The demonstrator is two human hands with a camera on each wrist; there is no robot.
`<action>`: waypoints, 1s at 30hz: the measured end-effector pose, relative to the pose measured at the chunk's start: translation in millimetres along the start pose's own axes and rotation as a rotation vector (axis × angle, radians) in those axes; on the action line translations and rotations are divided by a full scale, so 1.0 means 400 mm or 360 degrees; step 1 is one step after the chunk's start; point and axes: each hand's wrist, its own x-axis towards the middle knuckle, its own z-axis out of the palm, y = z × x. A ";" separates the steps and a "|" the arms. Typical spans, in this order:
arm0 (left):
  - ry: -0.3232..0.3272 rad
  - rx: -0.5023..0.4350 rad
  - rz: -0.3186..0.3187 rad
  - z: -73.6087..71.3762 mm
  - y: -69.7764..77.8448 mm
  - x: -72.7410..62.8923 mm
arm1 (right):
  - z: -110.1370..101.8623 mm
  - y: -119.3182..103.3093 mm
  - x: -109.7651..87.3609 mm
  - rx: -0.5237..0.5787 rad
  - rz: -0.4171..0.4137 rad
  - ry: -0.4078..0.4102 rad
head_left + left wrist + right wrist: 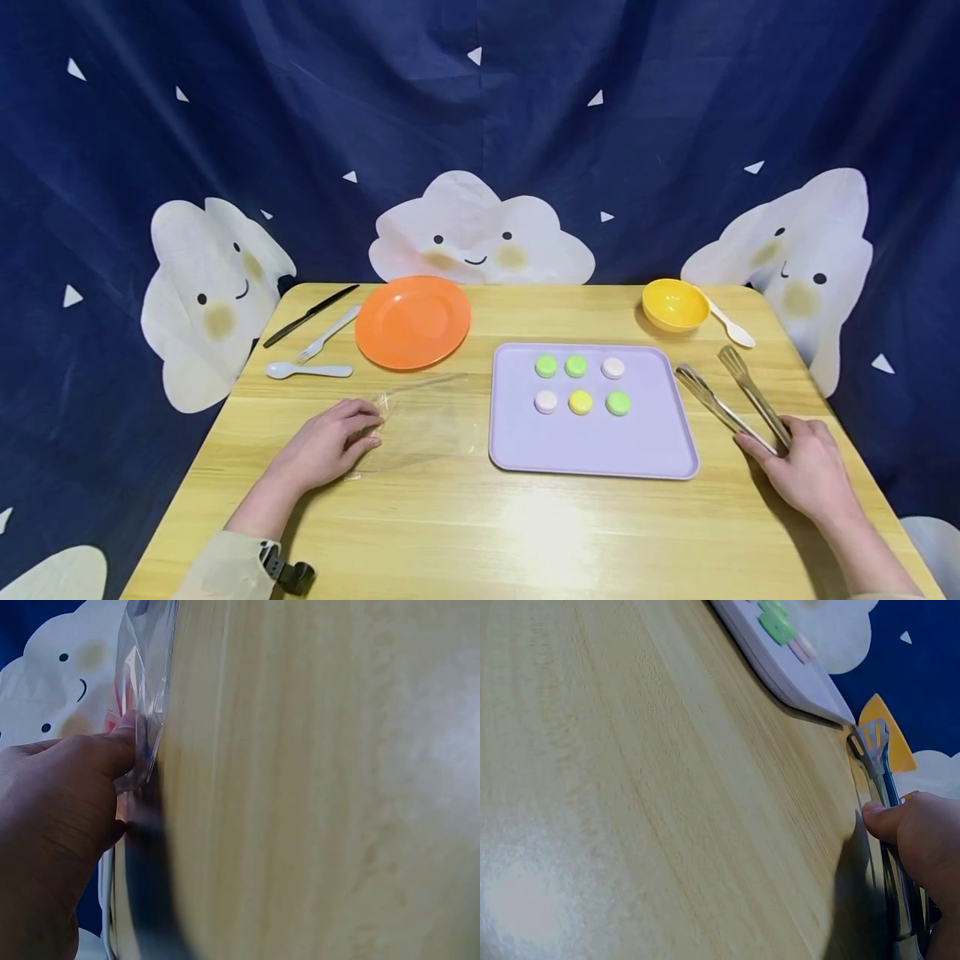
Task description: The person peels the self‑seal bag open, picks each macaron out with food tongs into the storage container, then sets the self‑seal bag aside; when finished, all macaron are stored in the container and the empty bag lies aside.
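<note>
My left hand (330,443) pinches the near edge of a clear plastic bag (427,425), which lies flat and see-through left of the tray. In the left wrist view the thumb presses the crinkled bag (146,682). A pair of metal tongs (738,392) is gripped by my right hand (810,467), its slotted ends spread apart and pointing away from me. The lilac tray (585,454) between the hands bears several small macarons: green ones (575,366), pale pink ones (612,368) and a yellow one (581,402). In the right wrist view the tongs (877,757) reach past the tray's corner.
An orange plate (412,322) stands at the back left. Beside it lie a black knife (310,317), a white fork (327,335) and a white spoon (307,370). At the back right, a yellow bowl (675,306) sits by another white spoon (731,327).
</note>
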 end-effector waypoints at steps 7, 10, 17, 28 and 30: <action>0.0107 -0.0055 -0.0015 0.015 -0.006 -0.025 | -0.002 -0.004 0.010 -0.0012 -0.0012 -0.0026; 0.0103 -0.0058 -0.0035 0.016 -0.001 -0.026 | -0.007 -0.003 0.011 -0.0016 -0.0016 -0.0030; 0.0067 -0.0076 -0.0047 0.014 0.010 -0.018 | -0.018 0.012 0.012 -0.0011 -0.0064 -0.0048; 0.0125 -0.0147 -0.0070 -0.011 0.021 0.003 | -0.034 0.038 0.024 -0.0001 -0.0113 -0.0041; 0.0171 -0.0160 -0.0086 -0.028 0.023 0.010 | -0.044 0.031 0.025 0.0002 -0.0076 -0.0053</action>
